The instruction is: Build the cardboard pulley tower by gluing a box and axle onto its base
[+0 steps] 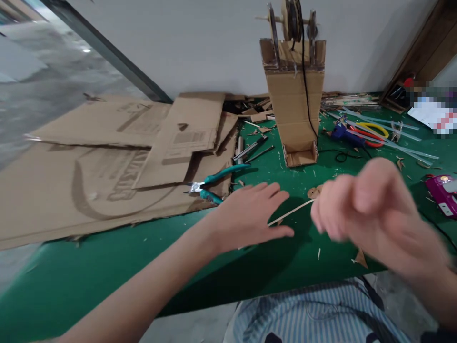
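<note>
My left hand (252, 214) hovers over the green table, palm down, fingers apart, holding nothing. Just right of its fingertips a thin wooden stick (291, 212) runs up toward a small round cardboard disc (313, 192). Blurred and nearer the camera, my right hand (364, 205) is raised with its fingers curled in; whether anything is inside them is hidden. Beyond both hands stands a tall cardboard structure (295, 100) with a spool (292, 20) on an axle at its top and a black cord (305, 85) hanging down.
Cardboard sheets (107, 176) cover the table's left side. Teal-handled pliers (210, 183) lie open at their edge, near a cutter (250, 148). To the right are a blue glue gun (348, 136), clear glue sticks (410, 152) and a purple power strip (442, 194). Scraps are scattered about.
</note>
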{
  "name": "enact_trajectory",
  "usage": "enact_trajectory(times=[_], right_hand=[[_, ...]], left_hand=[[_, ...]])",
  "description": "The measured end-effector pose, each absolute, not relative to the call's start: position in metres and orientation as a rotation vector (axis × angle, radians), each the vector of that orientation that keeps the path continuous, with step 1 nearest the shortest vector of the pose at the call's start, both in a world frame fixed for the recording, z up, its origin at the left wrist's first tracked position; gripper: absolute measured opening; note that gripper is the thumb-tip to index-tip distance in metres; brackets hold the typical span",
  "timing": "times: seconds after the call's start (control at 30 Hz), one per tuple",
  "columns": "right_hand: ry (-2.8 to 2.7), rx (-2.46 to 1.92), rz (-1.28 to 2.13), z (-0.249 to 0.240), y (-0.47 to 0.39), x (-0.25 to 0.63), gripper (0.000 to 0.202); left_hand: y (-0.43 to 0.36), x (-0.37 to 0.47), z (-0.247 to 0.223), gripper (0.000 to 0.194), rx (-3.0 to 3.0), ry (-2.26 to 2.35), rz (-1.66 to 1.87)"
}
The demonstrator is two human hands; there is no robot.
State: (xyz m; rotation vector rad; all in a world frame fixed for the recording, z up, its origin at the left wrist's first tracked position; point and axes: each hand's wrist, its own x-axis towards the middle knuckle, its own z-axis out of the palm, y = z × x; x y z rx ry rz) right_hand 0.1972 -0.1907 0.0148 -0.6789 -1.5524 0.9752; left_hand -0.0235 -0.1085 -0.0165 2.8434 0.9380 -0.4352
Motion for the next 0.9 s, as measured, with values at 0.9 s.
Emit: enact_trajectory(times=[0.9], right_hand=[[-2.460, -1.647, -0.477, -0.051, -0.128, 0.271, 0.042]], left_hand=[[-0.035, -0.113, -0.015, 0.048, 2.812, 1.372, 0.270]])
